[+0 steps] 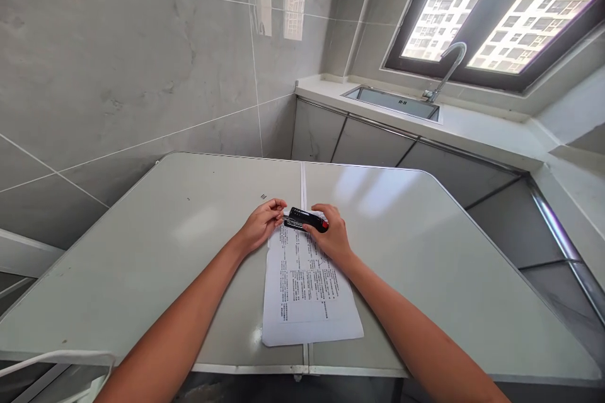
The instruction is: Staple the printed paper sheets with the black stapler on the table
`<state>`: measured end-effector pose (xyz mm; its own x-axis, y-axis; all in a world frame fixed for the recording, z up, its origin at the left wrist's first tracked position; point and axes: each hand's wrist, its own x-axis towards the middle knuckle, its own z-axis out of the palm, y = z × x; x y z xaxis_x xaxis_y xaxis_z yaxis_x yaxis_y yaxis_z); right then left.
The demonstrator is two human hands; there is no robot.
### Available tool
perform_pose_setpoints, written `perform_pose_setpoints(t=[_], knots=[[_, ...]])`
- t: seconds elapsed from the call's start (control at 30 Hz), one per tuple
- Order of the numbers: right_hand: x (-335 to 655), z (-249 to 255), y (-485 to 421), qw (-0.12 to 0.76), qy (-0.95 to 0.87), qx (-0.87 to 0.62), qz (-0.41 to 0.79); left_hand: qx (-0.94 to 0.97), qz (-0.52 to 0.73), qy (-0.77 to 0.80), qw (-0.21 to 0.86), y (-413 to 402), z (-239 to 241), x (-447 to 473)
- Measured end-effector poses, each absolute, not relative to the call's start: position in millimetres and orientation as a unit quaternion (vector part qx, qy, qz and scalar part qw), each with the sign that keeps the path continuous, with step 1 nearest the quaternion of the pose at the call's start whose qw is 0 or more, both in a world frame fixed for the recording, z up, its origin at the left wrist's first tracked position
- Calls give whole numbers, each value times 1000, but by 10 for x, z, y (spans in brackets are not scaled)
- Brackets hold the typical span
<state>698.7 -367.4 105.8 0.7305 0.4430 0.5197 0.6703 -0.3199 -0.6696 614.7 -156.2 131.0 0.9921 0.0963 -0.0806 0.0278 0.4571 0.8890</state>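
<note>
A printed sheet of paper point(307, 293) lies on the pale folding table point(142, 252), its far edge under my hands. My right hand point(333, 236) is closed round a black stapler point(306, 218) with a red end, held over the sheet's top edge. My left hand point(262, 223) has its fingers curled, pinching the paper's top left corner next to the stapler's metal nose. What lies under the fingertips is hidden.
A few small staples point(263, 196) lie on the table beyond my left hand. A counter with a steel sink point(394, 102) and a faucet point(447, 69) runs along the far right under a window. A tiled wall stands behind the table. A white chair rim point(61, 359) shows at the bottom left.
</note>
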Motion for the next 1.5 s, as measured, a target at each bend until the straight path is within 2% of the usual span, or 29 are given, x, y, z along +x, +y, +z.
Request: perform_pose_setpoints(t=[0.13, 0.27, 0.67, 0.8, 0.87, 0.97, 1.07, 1.17, 1.3, 1.5], knots=[[6872, 1054, -3664, 419, -439, -718, -340, 544, -26, -39, 838, -1535, 1358, 6090], [6721, 1045, -3626, 332, -549, -663, -386, 569, 0, -119, 813, -1490, 1356, 6056], [6651, 1023, -3599, 307, -603, -645, -356, 632, -54, -125, 763, -1572, 1296, 6009], [6817, 1099, -3748, 322, -585, -663, -339, 660, 47, -121, 740, -1515, 1319, 6017], [7016, 1135, -3860, 334, -536, -702, -329, 704, 148, -47, 693, -1456, 1293, 6037], [7428, 1106, -4065, 334, -429, -782, -306, 801, 263, 78, 532, -1316, 1186, 6098], [7825, 976, -4290, 333, -303, -860, -242, 889, 283, 96, 348, -1149, 1022, 6190], [8068, 829, -4463, 349, -201, -902, -154, 935, 249, 73, 240, -1039, 860, 6272], [8158, 723, -4520, 348, -173, -915, -109, 960, 193, 64, 191, -1022, 760, 6315], [8132, 711, -4426, 326, -208, -913, -128, 945, 217, 59, 237, -1075, 858, 6293]])
